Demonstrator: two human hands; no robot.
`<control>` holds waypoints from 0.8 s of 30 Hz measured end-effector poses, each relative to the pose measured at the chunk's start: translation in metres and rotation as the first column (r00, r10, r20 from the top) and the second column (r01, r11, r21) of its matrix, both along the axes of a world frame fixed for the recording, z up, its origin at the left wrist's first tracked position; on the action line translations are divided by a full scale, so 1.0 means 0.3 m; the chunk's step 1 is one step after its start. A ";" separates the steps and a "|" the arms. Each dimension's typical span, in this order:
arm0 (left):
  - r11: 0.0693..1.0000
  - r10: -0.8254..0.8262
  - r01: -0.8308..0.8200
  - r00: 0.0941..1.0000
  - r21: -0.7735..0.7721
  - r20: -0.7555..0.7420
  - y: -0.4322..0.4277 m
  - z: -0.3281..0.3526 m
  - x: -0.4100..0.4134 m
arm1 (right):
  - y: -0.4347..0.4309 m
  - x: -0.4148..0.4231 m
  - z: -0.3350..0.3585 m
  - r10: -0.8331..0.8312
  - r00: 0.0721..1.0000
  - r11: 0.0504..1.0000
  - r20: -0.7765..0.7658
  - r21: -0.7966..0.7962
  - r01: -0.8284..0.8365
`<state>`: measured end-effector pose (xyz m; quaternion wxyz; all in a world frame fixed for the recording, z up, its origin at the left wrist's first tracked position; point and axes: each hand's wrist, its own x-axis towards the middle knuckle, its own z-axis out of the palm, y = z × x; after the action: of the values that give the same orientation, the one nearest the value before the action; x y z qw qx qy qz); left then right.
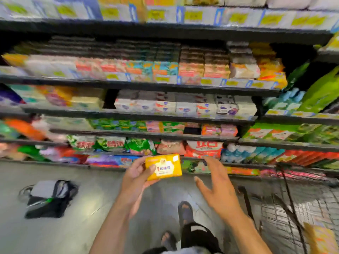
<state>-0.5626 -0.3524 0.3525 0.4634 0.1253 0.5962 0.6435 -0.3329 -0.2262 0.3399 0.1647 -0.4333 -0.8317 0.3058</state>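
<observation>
Left grip (136, 177) pinches the yellow soap bar (164, 167) between thumb and fingers, out in front of the low shelves (201, 138), while the right grip (218, 191) hovers spread, just beside it. Looks cart-bound: keep the bar level and lower it into the wire cart (293, 208) rather than dropping it.

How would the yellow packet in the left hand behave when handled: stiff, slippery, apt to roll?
The yellow packet likely stays stiff: its edges look straight in the grip of the left hand. Its wrapper looks glossy, so it is perhaps slippery. Being flat-sided, it should not roll.
</observation>
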 end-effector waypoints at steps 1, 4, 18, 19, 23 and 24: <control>0.999 0.034 -0.034 0.999 0.004 -0.001 -0.042 0.003 -0.036 | -0.013 -0.048 0.003 0.037 0.999 0.999 0.017 0.011 -0.037; 0.989 0.146 -0.146 0.989 0.017 -0.008 -0.156 0.017 -0.148 | -0.049 -0.200 0.018 0.169 0.985 0.982 0.038 0.081 -0.171; 0.924 0.381 -0.381 0.920 0.015 -0.097 -0.418 0.075 -0.790 | -0.175 -0.990 0.014 0.405 0.907 0.885 0.119 0.199 -0.421; 0.920 0.392 -0.393 0.914 0.013 -0.106 -0.428 0.091 -0.850 | -0.186 -1.049 0.021 0.412 0.903 0.882 0.119 0.198 -0.428; 0.898 0.437 -0.438 0.885 0.035 -0.158 -0.472 0.142 -1.070 | -0.208 -1.277 0.049 0.433 0.889 0.850 0.150 0.260 -0.458; 0.893 0.450 -0.448 0.878 0.049 -0.161 -0.486 0.147 -1.115 | -0.216 -1.328 0.053 0.433 0.886 0.840 0.169 0.280 -0.464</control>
<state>-0.8972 -0.4982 0.3965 0.2490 0.0401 0.6426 0.7235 -0.7315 -0.2910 0.3558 0.1138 -0.2094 -0.9547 0.1784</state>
